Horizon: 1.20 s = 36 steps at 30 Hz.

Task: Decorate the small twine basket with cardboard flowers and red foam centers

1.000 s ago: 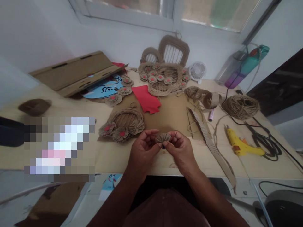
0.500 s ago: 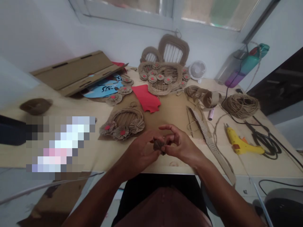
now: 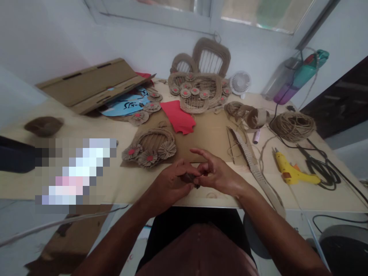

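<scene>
Close to the table's front edge, both hands grip a small folded brown paper rosette [image 3: 188,177], mostly hidden by my fingers. My left hand [image 3: 171,184] curls round it from the left. From the other side my right hand [image 3: 218,174] pinches its edge between thumb and fingers, index finger raised. Just beyond my left hand lies a twine-wrapped frame [image 3: 155,138] bearing pleated paper flowers [image 3: 149,158], two of them with red centres. A red piece of paper [image 3: 179,119] rests on a brown cardboard sheet [image 3: 207,134] past my hands.
On the right are a yellow glue gun [image 3: 293,170] with a coiled black cord, a ball of twine [image 3: 293,126] and a corrugated cardboard strip [image 3: 255,168]. Twine-wrapped frames [image 3: 211,57], a small white fan [image 3: 240,83] and folded cardboard [image 3: 89,82] stand toward the back.
My fingers have closed further over the rosette, so less of it shows. My left fingers are now drawn more across its top; the view has shifted slightly.
</scene>
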Tool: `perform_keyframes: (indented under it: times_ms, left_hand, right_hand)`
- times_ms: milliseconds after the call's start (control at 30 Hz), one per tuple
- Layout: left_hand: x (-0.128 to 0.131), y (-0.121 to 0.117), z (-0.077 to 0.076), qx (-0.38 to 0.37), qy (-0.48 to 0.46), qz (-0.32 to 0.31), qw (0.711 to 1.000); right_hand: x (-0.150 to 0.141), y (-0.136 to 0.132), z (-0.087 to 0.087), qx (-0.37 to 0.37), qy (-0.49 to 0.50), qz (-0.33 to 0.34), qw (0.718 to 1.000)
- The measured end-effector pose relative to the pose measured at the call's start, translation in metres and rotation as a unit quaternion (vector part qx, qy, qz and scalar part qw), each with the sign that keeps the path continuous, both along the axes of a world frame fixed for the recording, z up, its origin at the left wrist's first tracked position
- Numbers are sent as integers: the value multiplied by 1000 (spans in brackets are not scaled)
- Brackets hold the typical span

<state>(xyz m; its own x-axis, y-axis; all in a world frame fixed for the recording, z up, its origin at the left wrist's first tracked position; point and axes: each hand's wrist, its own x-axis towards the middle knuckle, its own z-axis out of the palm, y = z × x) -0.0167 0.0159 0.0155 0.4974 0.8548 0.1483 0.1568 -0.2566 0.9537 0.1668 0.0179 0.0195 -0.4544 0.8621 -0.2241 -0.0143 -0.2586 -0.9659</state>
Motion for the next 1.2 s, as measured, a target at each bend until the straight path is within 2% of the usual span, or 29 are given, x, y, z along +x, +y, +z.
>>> perform_keyframes:
  times_ms: [167,300,467,600,667,967,1200]
  left_hand:
    - [-1,-1,1,8,8,19,1000]
    - [-2,-4,-5,-5,-3,43,999]
    - [-1,-11,-15,-55,-81,93,991]
    - [3,-15,-15,-81,-123,169,974]
    - [5,-16,-14,-88,-130,187,970]
    - [0,-16,-16,-21,-74,126,989]
    - [-4,-14,-14,-28,-57,84,994]
  right_hand:
    - [-1,4,-2,4,-1,20,1000]
    - [-1,4,-2,-23,32,18,999]
    - [0,0,-4,-51,83,-39,994]
    - [-3,-5,-9,-86,132,-80,984]
    - [-6,-8,-10,-95,145,-88,981]
    - [-6,-9,-10,-92,133,-95,982]
    - [-5,-4,-12,-100,117,-57,986]
